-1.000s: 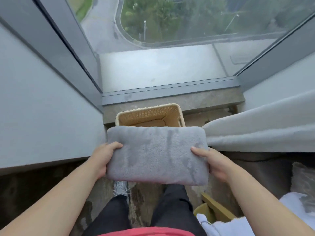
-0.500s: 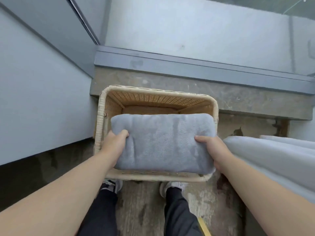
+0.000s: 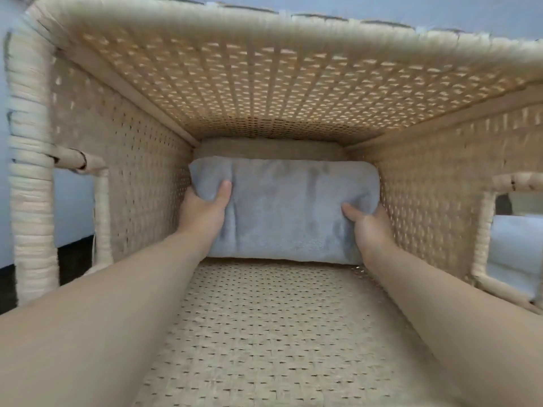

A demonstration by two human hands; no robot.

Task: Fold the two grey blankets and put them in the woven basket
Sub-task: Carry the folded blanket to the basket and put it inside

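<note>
The camera looks straight down into the woven basket [image 3: 264, 92], whose four walls fill nearly the whole view. The folded grey blanket [image 3: 283, 211] sits deep inside, at the bottom, spanning almost the full width between the left and right walls.

Hand state:
- The left hand [image 3: 202, 211] is clamped on the left end of the blanket, thumb pressed on the top face, remaining fingers hidden beneath the fabric.
- The right hand [image 3: 368, 227] is clamped on the right end in the same manner, thumb on top, fingers out of sight.
- The hands are well apart, one at each short end; both forearms reach down over the near wall.

Surroundings and obstructions:
- The left and right basket walls stand just beside each hand; the right hand appears to touch the right wall, though this cannot be confirmed.
- A strip of the basket floor [image 3: 267, 148] shows beyond the far edge of the blanket.
- A handle cut-out [image 3: 75, 218] opens in the left wall, and a second cut-out [image 3: 517, 239] opens in the right wall.
- Through the right cut-out, pale folded fabric [image 3: 514, 254] is visible outside the basket.
- Only one grey blanket is identifiable in this view
</note>
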